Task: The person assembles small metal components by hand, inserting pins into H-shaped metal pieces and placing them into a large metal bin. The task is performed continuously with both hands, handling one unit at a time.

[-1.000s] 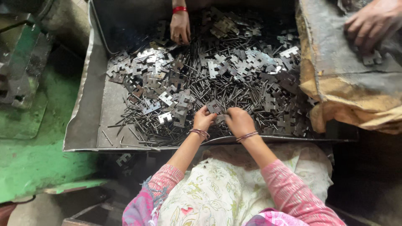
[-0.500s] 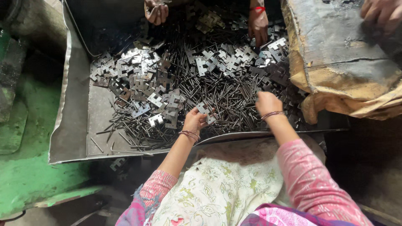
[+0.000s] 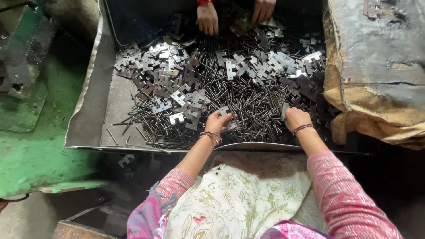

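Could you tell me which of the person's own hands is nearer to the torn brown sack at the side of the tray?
Right. The right hand rests on the metal pins close beside the sack; the left hand, holding small notched plates, is farther off toward the middle of the tray.

Soft, even daylight falls from above, brightest on the flat metal plates (image 3: pixel 177 95) and the green floor (image 3: pixel 31 150) at left, which give dull glints but no harsh glare. The far end of the tray (image 3: pixel 88 128) and the near right corner sink into deep shadow. Focus is sharp at centre, with slight wide-angle bending at the edges.
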